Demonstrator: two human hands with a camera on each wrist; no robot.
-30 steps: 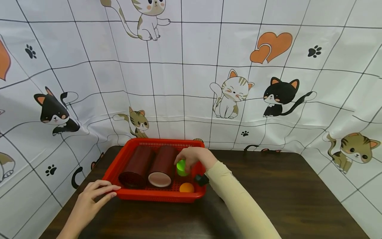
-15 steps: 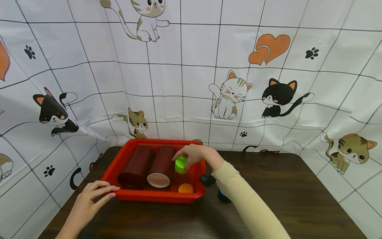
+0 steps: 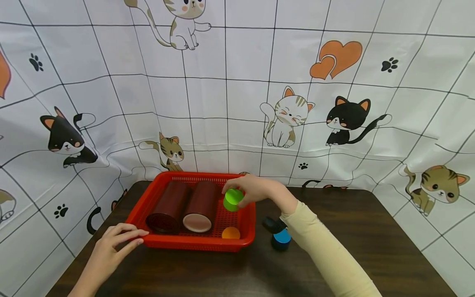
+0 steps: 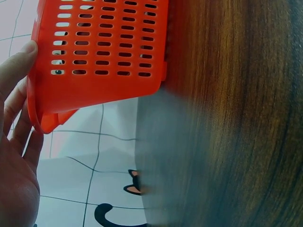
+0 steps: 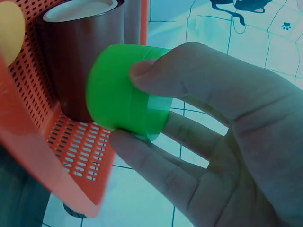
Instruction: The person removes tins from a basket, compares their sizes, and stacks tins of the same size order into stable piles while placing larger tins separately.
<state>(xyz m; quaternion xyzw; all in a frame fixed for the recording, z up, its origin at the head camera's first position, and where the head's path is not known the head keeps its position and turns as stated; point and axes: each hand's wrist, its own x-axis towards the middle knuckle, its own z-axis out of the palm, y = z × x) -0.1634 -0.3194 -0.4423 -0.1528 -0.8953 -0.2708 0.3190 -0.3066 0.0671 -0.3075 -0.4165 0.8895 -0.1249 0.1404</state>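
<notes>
Left hand (image 3: 111, 249) touched the basket (image 3: 185, 243), fingers loosely extended. Green cylinder (image 3: 232, 201), pinched in the right hand's (image 3: 257, 190) fingers over the basket's right side, had shifted rightward, evidently lifted free; blue-topped piece (image 3: 282, 238) lay less hidden.

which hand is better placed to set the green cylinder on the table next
Right, I'd judge: the right hand pinches the green cylinder at the right side of the red basket, while the left hand touches its near left corner, away from the cylinder.
</notes>
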